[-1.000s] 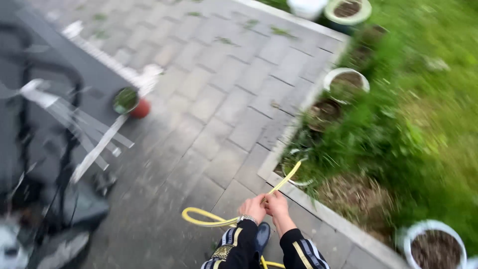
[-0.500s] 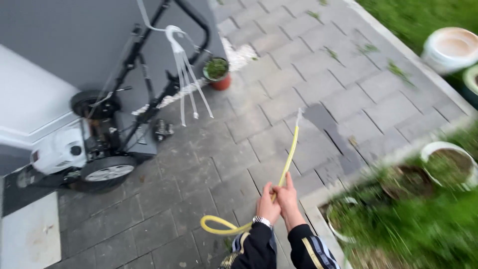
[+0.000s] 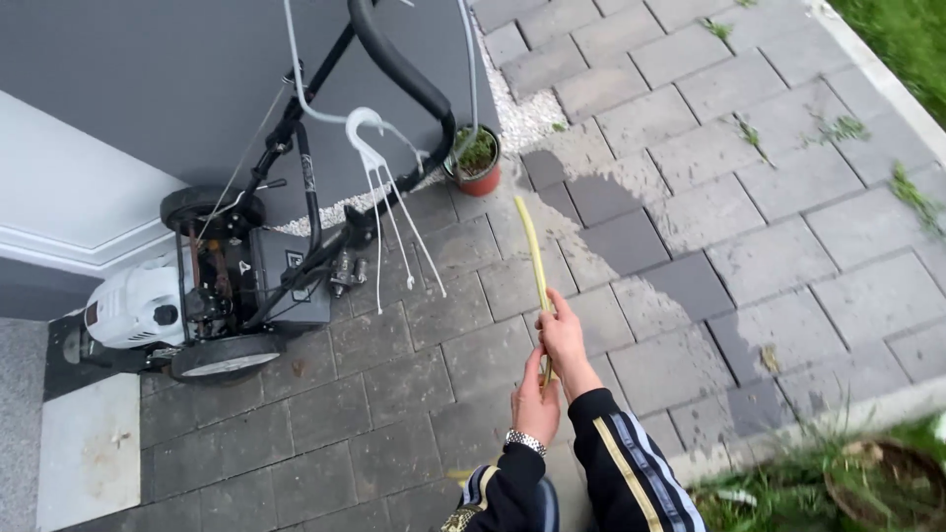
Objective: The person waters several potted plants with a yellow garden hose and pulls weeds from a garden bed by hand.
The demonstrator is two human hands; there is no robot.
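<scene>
Ahead and to the right of the hands (image 3: 552, 369), the paving (image 3: 749, 177) lies open to the lawn's edge. To the left, a wheeled mower (image 3: 212, 296) stands against the grey wall (image 3: 148, 79), its handle (image 3: 404, 74) reaching toward a small potted plant (image 3: 477, 163).

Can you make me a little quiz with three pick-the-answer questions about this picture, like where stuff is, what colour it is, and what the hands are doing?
1. Where is the small potted plant?
A. By the grey wall, next to the mower handle
B. On the grass
C. On top of the mower engine

2. What colour is the hose?
A. Blue
B. Yellow
C. Black

3. What are the hands doing?
A. Hanging free
B. Both gripping the hose
C. Pushing the lawn mower

Answers:
1 A: the pot stands on the paving at the foot of the wall.
2 B: the hose is plainly yellow.
3 B: the left hand and right hand both close around the hose.
</scene>
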